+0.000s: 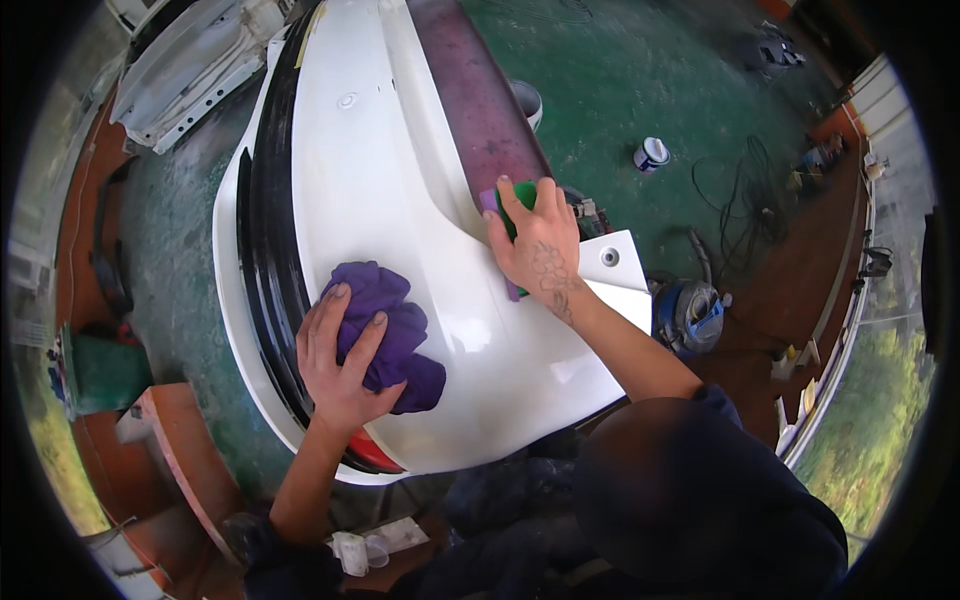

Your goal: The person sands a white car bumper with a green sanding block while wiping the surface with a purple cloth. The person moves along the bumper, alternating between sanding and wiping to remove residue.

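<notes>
First, green bin (105,372): well out to the left of the left hand (345,365), on the floor side.
Black curved part (110,275): left of the left hand and farther off, apart from it.
White slotted panel (185,75): beyond the left hand, off to its left, near the top edge of view.
Black trim (272,290): glossy, running lengthwise just left of the left hand.
Left hand: fingers spread wide on top of the bunched cloth, thumb well out to the right.
Purple cloth (405,325): under the left hand's fingers, crumpled, lying on the white body part (what folds beneath the palm cannot be told).
Red lamp (376,452): just nearer the wearer than the left hand.
White body part (385,190): bumper-like and shiny; spans the gap between both hands.
Maroon panel (475,110): beyond the right hand (540,235), alongside the white edge.
Green block (524,192): gripped in the right hand, lilac layer (489,199) showing at its left.
White bucket (528,105): farther off, beyond the right hand.
Right hand: narrowed around the block, at the right edge of the white body part.
Paint can (652,154): beyond the right hand, to its right.
Vacuum-like canister (685,318): right of the right hand, nearer the wearer, partly hidden.
</notes>
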A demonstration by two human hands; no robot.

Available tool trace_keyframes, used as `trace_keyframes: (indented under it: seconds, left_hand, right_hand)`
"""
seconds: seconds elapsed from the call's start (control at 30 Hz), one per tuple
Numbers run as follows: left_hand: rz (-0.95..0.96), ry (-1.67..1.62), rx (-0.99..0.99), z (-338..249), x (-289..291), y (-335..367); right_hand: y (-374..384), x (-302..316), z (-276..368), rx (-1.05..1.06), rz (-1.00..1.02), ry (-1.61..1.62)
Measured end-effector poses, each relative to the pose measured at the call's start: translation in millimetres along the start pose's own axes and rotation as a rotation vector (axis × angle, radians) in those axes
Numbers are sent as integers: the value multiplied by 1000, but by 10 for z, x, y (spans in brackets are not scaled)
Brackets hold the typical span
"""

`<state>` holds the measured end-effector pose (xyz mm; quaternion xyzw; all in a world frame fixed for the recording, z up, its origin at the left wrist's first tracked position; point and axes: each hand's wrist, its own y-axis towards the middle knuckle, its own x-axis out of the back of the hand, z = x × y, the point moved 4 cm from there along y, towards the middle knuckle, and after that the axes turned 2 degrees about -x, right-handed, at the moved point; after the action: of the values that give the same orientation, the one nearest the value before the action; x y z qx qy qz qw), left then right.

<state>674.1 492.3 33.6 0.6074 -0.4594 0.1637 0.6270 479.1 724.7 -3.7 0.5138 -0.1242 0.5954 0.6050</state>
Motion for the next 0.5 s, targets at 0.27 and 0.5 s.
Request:
trace_keyframes:
  seconds: [0.27, 0.5]
  left_hand:
    - [-25, 118, 69, 10, -18, -10]
    - [-29, 96, 75, 70, 14, -71]
  right_hand:
    - [-205, 74, 576, 267, 75, 356]
    - [-1547, 488, 628, 443, 270, 380]
